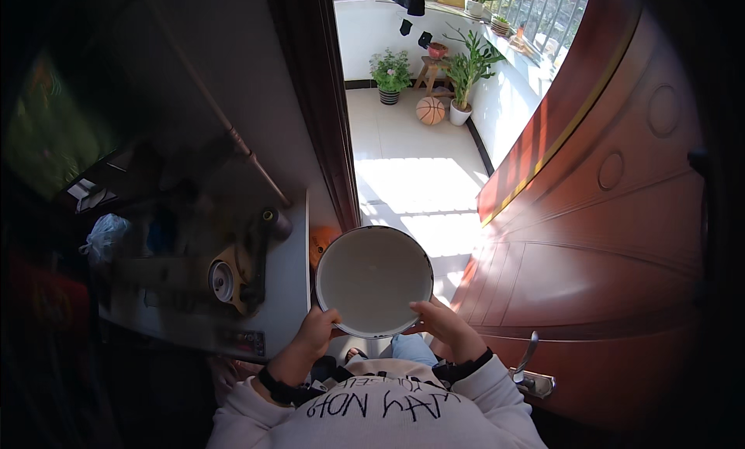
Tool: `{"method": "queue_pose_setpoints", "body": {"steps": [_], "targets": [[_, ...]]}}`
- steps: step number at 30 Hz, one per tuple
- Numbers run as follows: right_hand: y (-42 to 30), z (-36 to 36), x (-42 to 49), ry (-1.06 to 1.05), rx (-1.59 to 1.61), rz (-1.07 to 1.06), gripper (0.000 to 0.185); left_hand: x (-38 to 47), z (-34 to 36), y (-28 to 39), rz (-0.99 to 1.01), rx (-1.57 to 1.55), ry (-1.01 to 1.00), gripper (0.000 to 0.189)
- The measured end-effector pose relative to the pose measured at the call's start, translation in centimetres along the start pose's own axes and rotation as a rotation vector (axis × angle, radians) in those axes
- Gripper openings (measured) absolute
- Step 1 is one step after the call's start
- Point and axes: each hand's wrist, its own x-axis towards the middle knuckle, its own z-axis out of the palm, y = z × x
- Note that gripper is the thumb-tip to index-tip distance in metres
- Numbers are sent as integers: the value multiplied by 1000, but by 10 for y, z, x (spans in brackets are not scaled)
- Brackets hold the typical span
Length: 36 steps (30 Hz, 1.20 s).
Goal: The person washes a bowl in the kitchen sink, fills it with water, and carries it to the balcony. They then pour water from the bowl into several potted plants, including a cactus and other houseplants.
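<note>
A round, pale enamel tray or basin (375,274) with dark chips along its rim is held out in front of my waist. My left hand (317,332) grips its lower left edge, thumb over the rim. On the lower right edge my right hand (439,321) holds it the same way, with the thumb lying over the inside. The fingers of both hands are mostly hidden beneath it. Its inner surface looks even and grey; I cannot tell whether it holds any liquid.
A brown door (559,268) with a metal handle (532,370) stands open at the right. At the left, a table (294,263) bears a thread spool (276,223) and a plastic bag (107,235). Beyond the doorway are a basketball (430,111), a potted plant (390,73) and a wooden stool (429,73).
</note>
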Motion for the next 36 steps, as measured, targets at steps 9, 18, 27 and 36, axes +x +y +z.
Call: {"method": "queue_pose_setpoints", "body": {"steps": [9, 18, 27, 36], "targets": [[-72, -75, 0, 48, -81, -14, 71, 60, 76, 20, 8, 4, -51, 42], [-151, -128, -2, 141, -126, -81, 74, 122, 149, 63, 33, -22, -158, 46], [-189, -167, 40, 250, 12, -158, 53, 192, 195, 140, 36, 205, -308, 60], [-237, -191, 83, 372, 108, -231, 45, 272, 227, 198, -49, 354, -431, 70]]}}
